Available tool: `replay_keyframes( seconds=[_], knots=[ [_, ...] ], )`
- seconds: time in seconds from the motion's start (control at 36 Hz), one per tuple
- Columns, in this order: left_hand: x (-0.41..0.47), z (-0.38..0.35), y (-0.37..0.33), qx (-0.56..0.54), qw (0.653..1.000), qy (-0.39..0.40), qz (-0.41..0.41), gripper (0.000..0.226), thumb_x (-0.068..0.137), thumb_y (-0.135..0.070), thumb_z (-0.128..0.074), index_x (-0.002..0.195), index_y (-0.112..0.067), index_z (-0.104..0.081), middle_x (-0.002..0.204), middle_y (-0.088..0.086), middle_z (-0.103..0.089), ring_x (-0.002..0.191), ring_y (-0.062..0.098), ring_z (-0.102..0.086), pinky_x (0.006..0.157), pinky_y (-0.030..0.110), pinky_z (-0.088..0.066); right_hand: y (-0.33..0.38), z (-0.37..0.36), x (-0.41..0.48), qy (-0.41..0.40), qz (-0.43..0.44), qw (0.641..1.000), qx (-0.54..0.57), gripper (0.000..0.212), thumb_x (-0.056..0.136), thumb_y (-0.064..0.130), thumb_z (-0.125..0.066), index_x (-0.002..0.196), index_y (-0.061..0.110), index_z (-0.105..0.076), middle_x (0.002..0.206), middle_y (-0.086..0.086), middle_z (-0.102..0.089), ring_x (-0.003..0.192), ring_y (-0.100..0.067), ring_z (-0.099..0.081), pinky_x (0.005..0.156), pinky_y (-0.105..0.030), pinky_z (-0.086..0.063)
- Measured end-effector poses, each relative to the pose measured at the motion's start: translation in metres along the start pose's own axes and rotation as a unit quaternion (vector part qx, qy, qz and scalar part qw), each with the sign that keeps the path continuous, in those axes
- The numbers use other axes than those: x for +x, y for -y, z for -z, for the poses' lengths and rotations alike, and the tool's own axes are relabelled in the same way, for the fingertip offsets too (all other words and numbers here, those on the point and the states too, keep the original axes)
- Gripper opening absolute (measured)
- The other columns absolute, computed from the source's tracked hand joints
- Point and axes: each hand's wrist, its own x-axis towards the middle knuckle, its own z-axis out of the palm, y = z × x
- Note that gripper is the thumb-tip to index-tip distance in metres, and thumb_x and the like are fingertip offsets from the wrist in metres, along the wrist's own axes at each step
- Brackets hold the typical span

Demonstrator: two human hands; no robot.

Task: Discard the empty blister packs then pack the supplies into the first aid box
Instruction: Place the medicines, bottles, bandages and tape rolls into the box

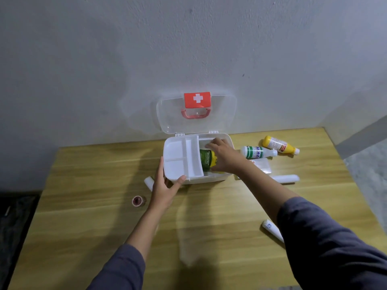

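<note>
I judge this is the packing step: my right hand (224,158) curls round a green bottle (206,159), which lies half under the tray (182,158) in the first aid box (201,180) at frame centre. My left hand (165,189) braces its front-left corner, fingers straight. Next I'd release and fetch the white bottle (257,152) at right; the green bottle's cap end is hidden, and I can't spot any blister packs.

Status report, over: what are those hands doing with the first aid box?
Left hand braces first aid box corner. Right hand grips green bottle inside box. Divider tray covers left half. Yellow bottle, white bottle lie outside.
</note>
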Motion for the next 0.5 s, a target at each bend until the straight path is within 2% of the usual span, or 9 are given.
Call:
replay_keyframes(
  seconds=[0.14,0.17,0.31,0.39,0.5],
  knots=[
    [0.000,0.000,-0.002,0.006,1.000,0.003,-0.003,0.089,0.080,-0.017,-0.070,0.148,-0.027,-0.014,0.152,-0.003,-0.027,0.134,0.010,-0.030,0.108,0.029,-0.029,-0.003,-0.007,0.006,0.018,-0.010,0.999,-0.043,0.051,0.073,0.000,-0.064,0.122,0.005,-0.051,0.124,-0.013,-0.048,0.118,-0.029,-0.045,0.079,-0.035,-0.050],
    [0.000,0.000,-0.002,0.006,1.000,0.002,-0.004,0.088,0.080,-0.016,-0.070,0.148,-0.027,-0.015,0.152,-0.003,-0.027,0.133,0.009,-0.031,0.107,0.029,-0.029,-0.002,-0.008,0.009,0.015,-0.007,0.999,-0.045,0.048,0.074,-0.002,-0.062,0.121,0.005,-0.053,0.123,-0.013,-0.050,0.117,-0.030,-0.046,0.079,-0.035,-0.050],
    [-0.001,0.000,-0.004,0.006,1.000,0.007,0.001,0.088,0.080,-0.016,-0.070,0.147,-0.028,-0.014,0.152,-0.004,-0.026,0.130,0.006,-0.031,0.110,0.030,-0.029,0.001,-0.016,0.021,-0.007,0.019,1.000,-0.016,0.053,0.075,-0.006,-0.060,0.127,0.006,-0.053,0.129,-0.014,-0.051,0.120,-0.031,-0.046,0.100,-0.040,-0.044],
    [0.000,0.000,-0.004,0.007,1.000,0.009,0.004,0.088,0.080,-0.017,-0.070,0.146,-0.030,-0.014,0.152,-0.004,-0.027,0.135,0.009,-0.030,0.114,0.038,-0.028,0.004,-0.021,0.028,-0.027,0.039,0.998,0.046,0.052,0.072,-0.007,-0.064,0.122,0.005,-0.059,0.129,-0.014,-0.054,0.117,-0.031,-0.050,0.099,-0.036,-0.043],
    [0.000,0.000,-0.003,-0.003,1.000,0.010,0.010,0.089,0.079,-0.016,-0.072,0.146,-0.029,-0.015,0.152,-0.004,-0.028,0.136,0.011,-0.032,0.114,0.040,-0.029,0.008,-0.026,0.025,-0.074,0.028,0.991,0.109,0.042,0.072,-0.001,-0.070,0.114,0.005,-0.064,0.125,-0.013,-0.055,0.112,-0.028,-0.054,0.094,-0.035,-0.047]
  ],
)
